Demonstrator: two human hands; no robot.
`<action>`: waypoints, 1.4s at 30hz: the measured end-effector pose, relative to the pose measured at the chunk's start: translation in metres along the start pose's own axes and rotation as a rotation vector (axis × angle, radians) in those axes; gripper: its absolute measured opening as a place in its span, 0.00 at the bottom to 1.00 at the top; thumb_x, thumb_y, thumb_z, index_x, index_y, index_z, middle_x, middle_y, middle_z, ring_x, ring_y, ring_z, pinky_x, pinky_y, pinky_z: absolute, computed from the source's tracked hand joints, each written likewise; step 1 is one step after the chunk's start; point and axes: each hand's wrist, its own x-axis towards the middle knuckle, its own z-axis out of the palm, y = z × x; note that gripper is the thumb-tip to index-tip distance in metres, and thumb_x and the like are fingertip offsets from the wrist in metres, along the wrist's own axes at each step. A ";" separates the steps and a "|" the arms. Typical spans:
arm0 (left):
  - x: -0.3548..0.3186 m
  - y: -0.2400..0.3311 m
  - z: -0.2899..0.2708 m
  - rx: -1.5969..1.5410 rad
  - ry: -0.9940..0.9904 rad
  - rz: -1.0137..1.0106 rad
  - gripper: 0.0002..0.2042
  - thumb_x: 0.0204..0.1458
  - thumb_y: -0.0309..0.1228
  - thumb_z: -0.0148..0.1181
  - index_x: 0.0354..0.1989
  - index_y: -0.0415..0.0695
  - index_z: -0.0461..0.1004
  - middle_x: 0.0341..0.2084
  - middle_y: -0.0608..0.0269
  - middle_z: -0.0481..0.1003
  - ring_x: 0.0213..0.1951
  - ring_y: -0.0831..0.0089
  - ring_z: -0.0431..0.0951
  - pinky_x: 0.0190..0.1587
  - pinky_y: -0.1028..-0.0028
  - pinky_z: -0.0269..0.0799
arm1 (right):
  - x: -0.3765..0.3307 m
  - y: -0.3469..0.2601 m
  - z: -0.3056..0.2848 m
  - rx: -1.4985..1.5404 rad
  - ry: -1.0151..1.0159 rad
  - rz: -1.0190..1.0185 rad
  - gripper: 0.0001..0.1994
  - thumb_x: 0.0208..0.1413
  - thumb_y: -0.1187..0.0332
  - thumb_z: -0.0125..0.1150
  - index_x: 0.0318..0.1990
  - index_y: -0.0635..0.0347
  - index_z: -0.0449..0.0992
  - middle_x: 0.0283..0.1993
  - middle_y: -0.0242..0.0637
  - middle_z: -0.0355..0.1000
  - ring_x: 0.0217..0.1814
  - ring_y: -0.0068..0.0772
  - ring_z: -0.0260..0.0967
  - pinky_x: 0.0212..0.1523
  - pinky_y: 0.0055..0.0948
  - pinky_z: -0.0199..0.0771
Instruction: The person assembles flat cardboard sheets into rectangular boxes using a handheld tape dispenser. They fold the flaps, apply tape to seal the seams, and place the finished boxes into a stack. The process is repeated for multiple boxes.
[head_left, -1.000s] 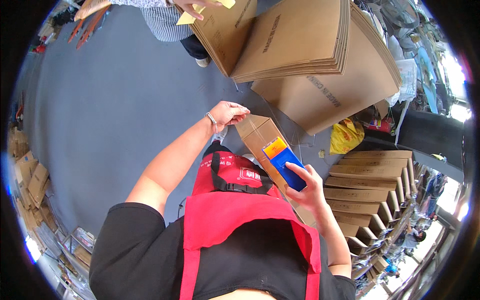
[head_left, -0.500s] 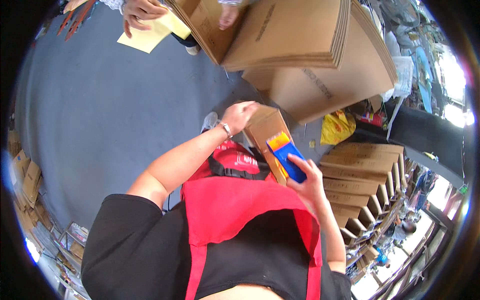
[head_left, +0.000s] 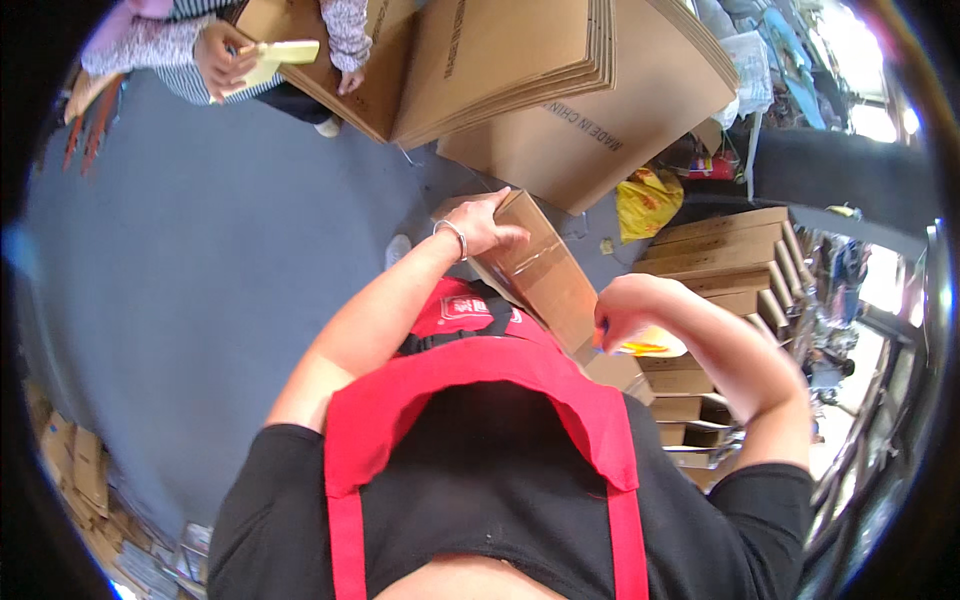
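A long brown cardboard box (head_left: 558, 285) stands in front of my red apron, with a glossy strip of tape along its top. My left hand (head_left: 482, 226) grips its far end, the thumb on top and the fingers at the far corner. At the near end, my right hand (head_left: 628, 308) is closed around a tape dispenser (head_left: 652, 343). Only its orange and yellow part and a little blue show past my fingers; the rest is hidden. My right elbow is raised out to the side.
Folded cardboard sheets (head_left: 500, 65) stand ahead, beside another person's hand (head_left: 222, 62) holding yellow paper (head_left: 290, 52). A row of brown cartons (head_left: 725, 250) is at the right, with a yellow bag (head_left: 648, 203) near it. Grey floor (head_left: 210, 270) spreads to the left.
My right hand has turned over and swung right and outward with the tape dispenser, off the box top. My left thumb has spread onto the box. The other person's yellow paper is lifted.
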 end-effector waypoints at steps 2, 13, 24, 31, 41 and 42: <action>-0.003 0.007 0.009 0.069 -0.078 0.042 0.64 0.30 0.55 0.82 0.76 0.41 0.52 0.64 0.44 0.71 0.65 0.53 0.72 0.68 0.63 0.67 | -0.011 0.049 0.048 0.614 0.413 -0.069 0.32 0.46 0.59 0.70 0.62 0.55 0.77 0.52 0.45 0.81 0.53 0.43 0.79 0.58 0.38 0.76; -0.025 0.085 0.107 0.138 -0.433 0.538 0.62 0.38 0.43 0.82 0.77 0.37 0.43 0.71 0.35 0.58 0.75 0.51 0.55 0.75 0.65 0.52 | 0.119 0.101 0.235 2.721 1.198 -0.810 0.32 0.56 0.50 0.62 0.65 0.58 0.70 0.64 0.39 0.74 0.64 0.40 0.74 0.64 0.43 0.75; -0.107 0.064 0.323 -1.044 -0.486 -0.575 0.34 0.60 0.60 0.53 0.62 0.43 0.71 0.55 0.53 0.78 0.55 0.58 0.79 0.62 0.56 0.72 | 0.182 0.017 0.455 3.301 1.111 -0.895 0.34 0.51 0.46 0.53 0.67 0.47 0.70 0.66 0.36 0.72 0.66 0.44 0.69 0.70 0.44 0.66; -0.124 0.148 0.344 -1.044 -0.804 -0.565 0.29 0.61 0.50 0.53 0.64 0.43 0.69 0.55 0.49 0.79 0.53 0.54 0.82 0.61 0.57 0.76 | 0.100 -0.005 0.477 3.066 1.583 -1.294 0.36 0.55 0.42 0.53 0.67 0.54 0.68 0.64 0.37 0.73 0.63 0.37 0.72 0.59 0.29 0.74; -0.201 0.194 0.442 -0.446 -1.162 -0.042 0.51 0.61 0.39 0.65 0.80 0.56 0.27 0.79 0.48 0.35 0.77 0.59 0.46 0.73 0.51 0.51 | 0.071 -0.109 0.698 2.943 2.345 -0.853 0.36 0.51 0.42 0.56 0.66 0.50 0.71 0.69 0.33 0.69 0.69 0.38 0.67 0.71 0.44 0.63; -0.197 0.205 0.452 -0.377 -1.293 -0.210 0.52 0.60 0.47 0.66 0.80 0.58 0.28 0.79 0.45 0.33 0.79 0.54 0.42 0.73 0.42 0.46 | 0.066 -0.122 0.722 2.734 2.529 -0.462 0.34 0.53 0.42 0.57 0.66 0.48 0.72 0.69 0.32 0.70 0.69 0.36 0.66 0.70 0.43 0.64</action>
